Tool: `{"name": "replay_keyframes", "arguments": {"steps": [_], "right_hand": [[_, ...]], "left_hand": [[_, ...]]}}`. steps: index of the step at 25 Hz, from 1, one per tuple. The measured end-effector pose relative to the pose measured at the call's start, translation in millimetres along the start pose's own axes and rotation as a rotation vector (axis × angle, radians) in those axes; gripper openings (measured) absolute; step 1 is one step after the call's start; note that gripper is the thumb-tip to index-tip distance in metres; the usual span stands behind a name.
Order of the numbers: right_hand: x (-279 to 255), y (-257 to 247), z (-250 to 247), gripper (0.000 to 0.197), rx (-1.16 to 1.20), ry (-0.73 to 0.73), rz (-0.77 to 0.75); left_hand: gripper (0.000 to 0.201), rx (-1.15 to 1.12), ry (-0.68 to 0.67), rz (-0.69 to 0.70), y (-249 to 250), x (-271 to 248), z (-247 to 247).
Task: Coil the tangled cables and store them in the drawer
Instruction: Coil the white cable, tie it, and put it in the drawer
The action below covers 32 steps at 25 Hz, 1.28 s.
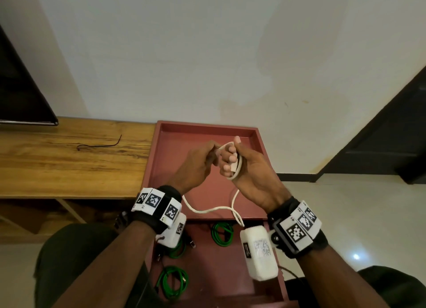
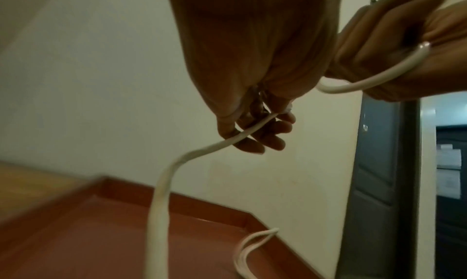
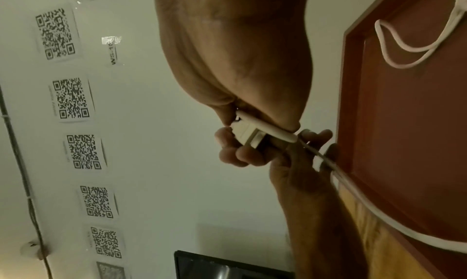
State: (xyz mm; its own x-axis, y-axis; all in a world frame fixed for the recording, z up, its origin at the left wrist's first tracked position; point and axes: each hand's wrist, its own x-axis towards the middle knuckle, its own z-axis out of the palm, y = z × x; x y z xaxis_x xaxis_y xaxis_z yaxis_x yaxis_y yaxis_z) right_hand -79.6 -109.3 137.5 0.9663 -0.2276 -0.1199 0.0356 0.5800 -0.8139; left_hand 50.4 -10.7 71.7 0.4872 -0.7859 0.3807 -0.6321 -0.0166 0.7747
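**White cable looped round the right hand above the red tray**

Both hands are raised over a shallow, square, matte red tray point(image 1: 161, 146) that tops a red cabinet. The right hand point(image 1: 251, 169) has its fingers curled round a smooth, round-section white cable point(image 1: 208, 210), which forms a loop about those fingers; the cable's small, blocky white connector point(image 3: 248, 136) is tucked against the fingertips. The left hand point(image 1: 196, 167) pinches the same cable just beside the right hand's fingers, its fingers bunched together on the strand. From the hands the slack cable hangs down in a soft curve, and it crosses itself above the tray's near edge.

Below the tray, an open red drawer point(image 1: 282, 291) holds three coils of thin, glossy green cable point(image 1: 221, 235).

To the left is a wooden bench point(image 1: 69, 164) with a strong brown grain; a thin, dark, wavy wire point(image 1: 101, 145) lies on it, well apart from the tray. The wall behind is plain and pale.
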Motion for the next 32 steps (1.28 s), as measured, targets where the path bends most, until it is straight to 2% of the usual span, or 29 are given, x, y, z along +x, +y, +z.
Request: {"name": "replay_keyframes", "arguments": {"steps": [3,4,6,8,10,11,12,14,15,16,18,19,21,23,25,27,29,32], "right_hand": [[16,-23,-2,0.038,0.074,0.031,-0.133],[23,-32,-6,0.037,0.084,0.064,-0.171],[34,-42,-17,0.037,0.081,0.143,-0.224],[43,-39,-30,0.037,-0.075,0.227,-0.259],[47,-23,-43,0.036,-0.492,0.330,-0.287],[46,-13,-51,0.036,-0.758,0.364,-0.321],[45,-5,-59,0.036,-1.038,0.379,-0.376],[44,6,-76,0.035,-1.534,0.311,-0.437],[41,9,-81,0.035,-1.705,0.260,-0.385],[38,10,-83,0.040,-1.803,0.236,-0.291],[29,11,-82,0.059,-1.872,0.240,-0.154],[23,10,-77,0.069,-1.814,0.222,-0.113],[11,10,-64,0.077,-1.491,0.166,-0.014],[-2,9,-48,0.070,-1.158,0.078,0.090],[-11,6,-37,0.063,-0.928,0.005,0.149],[-15,-1,-28,0.060,-0.714,-0.041,0.165],[-13,-9,-22,0.059,-0.476,-0.081,0.182],[-3,-23,-17,0.055,-0.120,-0.118,0.120]], "left_hand": [[0.026,-0.445,-0.049,-0.339,17,-1,19],[0.030,-0.554,-0.080,-0.414,21,-3,25],[0.035,-0.645,-0.171,-0.449,30,-8,38],[0.035,-0.621,-0.267,-0.437,38,-13,51],[0.034,-0.439,-0.334,-0.403,42,-18,61],[0.033,-0.269,-0.362,-0.367,41,-19,62],[0.032,-0.065,-0.371,-0.316,38,-19,61],[0.024,0.415,-0.334,-0.175,29,-18,49],[0.019,0.606,-0.302,-0.104,27,-17,38],[0.017,0.702,-0.255,-0.042,25,-17,26],[0.017,0.739,-0.160,0.057,24,-13,5],[0.018,0.743,-0.123,0.091,23,-11,-4],[0.024,0.761,-0.095,0.124,14,-6,-12],[0.029,0.774,-0.116,0.102,5,-5,-11],[0.022,0.749,-0.104,0.092,0,-4,-7],[0.017,0.687,-0.067,0.084,1,-4,-3],[0.016,0.543,-0.034,0.012,4,-5,3],[0.018,0.318,-0.004,-0.050,12,-6,14]]}}
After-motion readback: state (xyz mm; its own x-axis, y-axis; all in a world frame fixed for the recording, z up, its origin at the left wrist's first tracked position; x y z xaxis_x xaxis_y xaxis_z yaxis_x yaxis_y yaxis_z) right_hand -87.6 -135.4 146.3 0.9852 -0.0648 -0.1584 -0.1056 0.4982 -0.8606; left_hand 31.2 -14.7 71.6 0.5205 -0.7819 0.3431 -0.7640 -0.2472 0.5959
